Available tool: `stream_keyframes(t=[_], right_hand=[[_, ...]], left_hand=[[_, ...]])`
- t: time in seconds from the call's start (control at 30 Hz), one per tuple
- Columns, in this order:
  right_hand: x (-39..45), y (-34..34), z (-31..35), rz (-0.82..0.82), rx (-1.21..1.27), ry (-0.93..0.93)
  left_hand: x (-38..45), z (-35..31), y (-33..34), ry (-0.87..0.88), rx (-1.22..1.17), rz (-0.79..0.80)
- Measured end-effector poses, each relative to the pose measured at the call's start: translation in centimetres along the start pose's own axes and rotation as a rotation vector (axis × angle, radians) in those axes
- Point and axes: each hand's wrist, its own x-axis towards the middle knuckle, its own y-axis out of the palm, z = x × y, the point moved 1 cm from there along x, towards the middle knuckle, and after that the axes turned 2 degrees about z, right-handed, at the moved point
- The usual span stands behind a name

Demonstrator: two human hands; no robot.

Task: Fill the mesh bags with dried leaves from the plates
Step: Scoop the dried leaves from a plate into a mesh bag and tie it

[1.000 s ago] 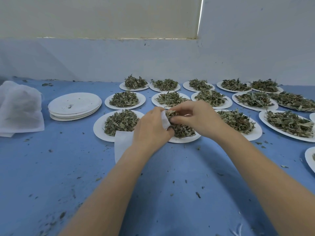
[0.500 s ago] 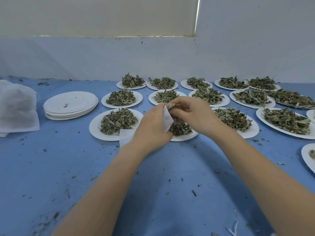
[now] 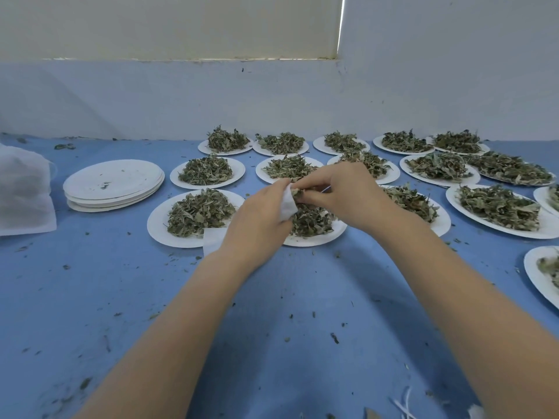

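Item: mesh bag (image 3: 287,204), gripped at its mouth by left hand (image 3: 260,219), opening facing right. Right hand (image 3: 341,192), immediately right of it, pinches dried leaves (image 3: 298,193) at the mouth, above near-centre plate (image 3: 314,238).

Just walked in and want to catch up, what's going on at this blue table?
A person is filling a small white mesh bag. The left hand holds it open over a white paper plate, while the right hand pinches dried green leaves into its mouth. Many more leaf-laden plates wait behind; a stack of empty white plates sits left.
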Motion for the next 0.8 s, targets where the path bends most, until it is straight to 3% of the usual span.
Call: stream_keyframes(t=[0.23, 0.3, 0.4, 0.6, 0.8], right_hand=[[0.4, 1.0, 0.6, 0.076, -0.322, -0.179], [0.3, 1.1, 0.6, 0.046, -0.249, -0.207], [0.0, 0.8, 0.6, 0.020, 0.051, -0.116], [0.1, 0.2, 0.2, 0.131, 0.483, 0.058], [0.0, 0.6, 0.2, 0.128, 0.358, 0.069]], left_hand=[[0.0, 0.2, 0.4, 0.053, 0.052, -0.003], [0.1, 0.1, 0.4, 0.049, 0.028, 0.001], [0.3, 0.1, 0.2, 0.022, -0.014, -0.015], [0.3, 0.4, -0.2, -0.049, -0.057, -0.050], [0.3, -0.2, -0.4, -0.011, -0.063, -0.066]])
